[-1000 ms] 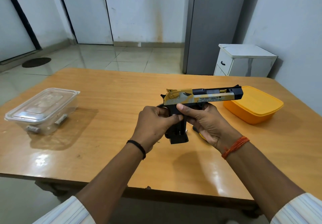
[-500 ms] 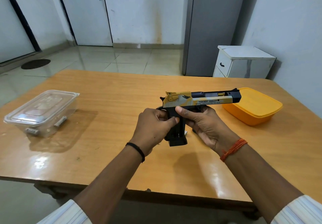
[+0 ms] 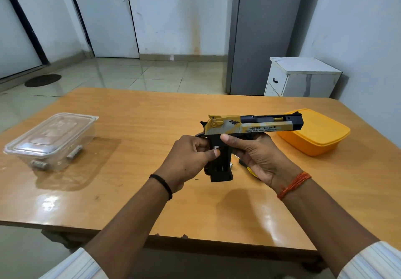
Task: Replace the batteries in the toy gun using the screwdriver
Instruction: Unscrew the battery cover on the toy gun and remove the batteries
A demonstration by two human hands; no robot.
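screwdriver (image 3: 249, 168) mostly hidden behind right hand (image 3: 258, 159)

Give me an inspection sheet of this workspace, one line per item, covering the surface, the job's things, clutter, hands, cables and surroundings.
Surface: glossy wooden table.
Job's things: toy gun held upright above the table, muzzle pointing right; a yellow-and-black tool, likely the screwdriver, lies mostly hidden beneath the right hand.
Clutter: lidded clear container at left; lidded yellow box at right.
Hands: left hand grips the gun's grip; right hand holds the frame below the slide.
Cables: nothing seen.
Surroundings: grey fridge, white cabinet, tiled floor, door.
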